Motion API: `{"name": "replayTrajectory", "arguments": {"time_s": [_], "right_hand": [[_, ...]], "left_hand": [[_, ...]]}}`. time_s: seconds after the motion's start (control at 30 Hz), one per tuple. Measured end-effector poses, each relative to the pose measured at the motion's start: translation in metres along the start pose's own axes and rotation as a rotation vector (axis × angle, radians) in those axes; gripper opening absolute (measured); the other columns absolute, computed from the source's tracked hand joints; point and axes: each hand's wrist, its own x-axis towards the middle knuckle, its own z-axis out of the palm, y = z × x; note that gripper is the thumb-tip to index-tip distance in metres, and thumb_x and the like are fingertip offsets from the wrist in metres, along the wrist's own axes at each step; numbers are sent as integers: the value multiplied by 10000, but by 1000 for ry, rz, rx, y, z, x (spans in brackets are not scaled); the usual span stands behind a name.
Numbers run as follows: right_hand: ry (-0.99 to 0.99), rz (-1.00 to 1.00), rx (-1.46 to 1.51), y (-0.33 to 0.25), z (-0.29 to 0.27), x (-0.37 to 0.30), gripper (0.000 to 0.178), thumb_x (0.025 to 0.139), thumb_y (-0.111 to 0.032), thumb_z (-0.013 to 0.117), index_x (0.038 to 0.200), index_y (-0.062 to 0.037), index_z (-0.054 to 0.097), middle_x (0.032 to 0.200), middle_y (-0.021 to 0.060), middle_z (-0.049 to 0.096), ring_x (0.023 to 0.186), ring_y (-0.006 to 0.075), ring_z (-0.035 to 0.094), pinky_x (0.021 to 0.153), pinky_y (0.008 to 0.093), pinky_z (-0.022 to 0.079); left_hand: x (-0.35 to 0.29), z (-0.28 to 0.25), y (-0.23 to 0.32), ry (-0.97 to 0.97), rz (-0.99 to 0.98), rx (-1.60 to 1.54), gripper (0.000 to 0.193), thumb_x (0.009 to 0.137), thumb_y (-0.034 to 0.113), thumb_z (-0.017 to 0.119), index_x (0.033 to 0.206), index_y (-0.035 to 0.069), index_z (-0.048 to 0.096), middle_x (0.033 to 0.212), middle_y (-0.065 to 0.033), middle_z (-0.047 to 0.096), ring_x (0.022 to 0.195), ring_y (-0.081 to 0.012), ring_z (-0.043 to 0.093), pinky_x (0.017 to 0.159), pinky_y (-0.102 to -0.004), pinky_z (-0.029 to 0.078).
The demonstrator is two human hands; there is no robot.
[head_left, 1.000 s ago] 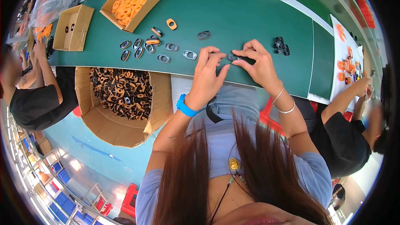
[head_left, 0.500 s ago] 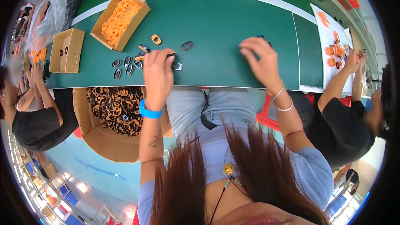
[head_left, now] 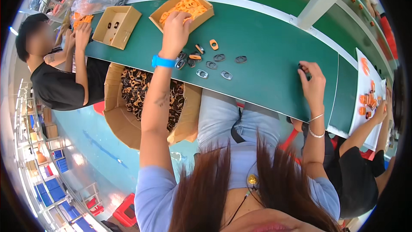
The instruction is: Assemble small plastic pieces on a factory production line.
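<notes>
My left hand [head_left: 175,36] is over the near side of a cardboard box [head_left: 205,20] of orange oval rings [head_left: 189,5]. Its fingers are curled, with a bit of orange showing at the tips. Farther right, my right hand [head_left: 313,81] pinches a small black piece [head_left: 300,65] above the green table; the fingers partly cover it. Between my hands lie several loose black oval rings [head_left: 241,59], some shiny-faced [head_left: 226,75], and one orange ring [head_left: 214,44]. More black and orange pieces [head_left: 195,57] cluster just right of my left wrist.
A smaller cardboard box [head_left: 128,28] with a few dark pieces stands at left. Below the table edge, a large carton [head_left: 118,122] holds many black-and-orange pieces. Co-workers sit on both sides; the right one handles orange parts on a white board [head_left: 357,122]. A metal post [head_left: 324,2] rises behind.
The view has shifted. My left hand has moved from the loose pieces to the box of orange rings. My right hand, earlier with fingers apart near dark pieces, now pinches a black piece.
</notes>
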Motion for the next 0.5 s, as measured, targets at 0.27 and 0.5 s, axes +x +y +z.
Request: {"name": "replayTrajectory", "arguments": {"time_s": [0.27,0.5], "right_hand": [[-124,-42,138,-25,9,-38,257,803,18,749,1054,-13,701,944,116,629,834,261,647,757,345,523],[-93,-78,188,-18,15,-31,261,822,-23,759,1077,-30,706,1063,103,660,867,264,653,746,330,520]], "left_hand": [[55,23,-51,-412,-120,13,168,831,100,739,972,9,731,908,-186,720,880,-336,705,789,-424,546],[49,-4,-49,-194,-105,39,185,806,87,806,900,7,668,833,-114,724,784,-216,710,712,-332,549]]}}
